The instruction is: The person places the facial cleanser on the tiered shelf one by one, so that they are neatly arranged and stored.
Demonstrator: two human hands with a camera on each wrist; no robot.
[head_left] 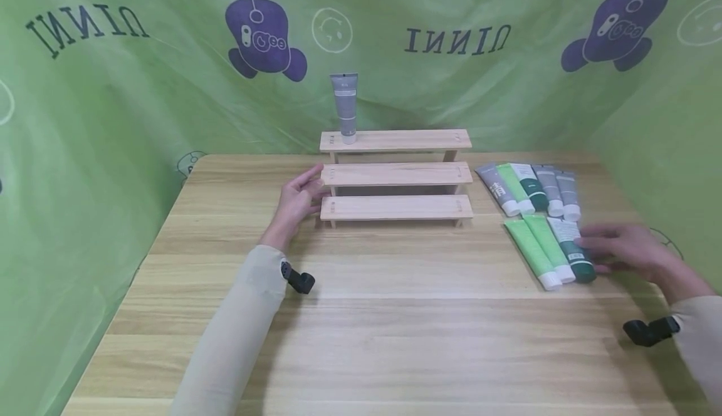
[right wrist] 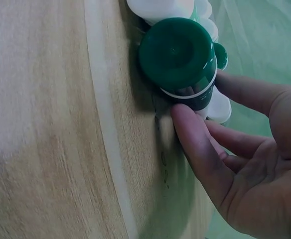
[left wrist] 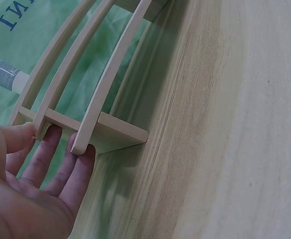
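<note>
A three-step wooden display rack (head_left: 395,174) stands at the back of the table. At its left end my left hand (head_left: 297,202) grips the middle step, thumb on one side and fingers curled under the step ends (left wrist: 79,147). One grey tube (head_left: 345,106) stands upright, cap down, on the top step. To the right, my right hand (head_left: 628,248) pinches a white-and-dark-green tube (head_left: 572,248) by its sides near the green cap (right wrist: 176,52). This tube lies at the right end of the front row, beside two light green tubes (head_left: 530,250).
Behind the front row lies a second row of several tubes: grey ones (head_left: 496,188), a light green one (head_left: 514,187) and a white-and-green one (head_left: 530,185). A green printed curtain (head_left: 361,2) hangs close behind and beside the wooden table (head_left: 395,341).
</note>
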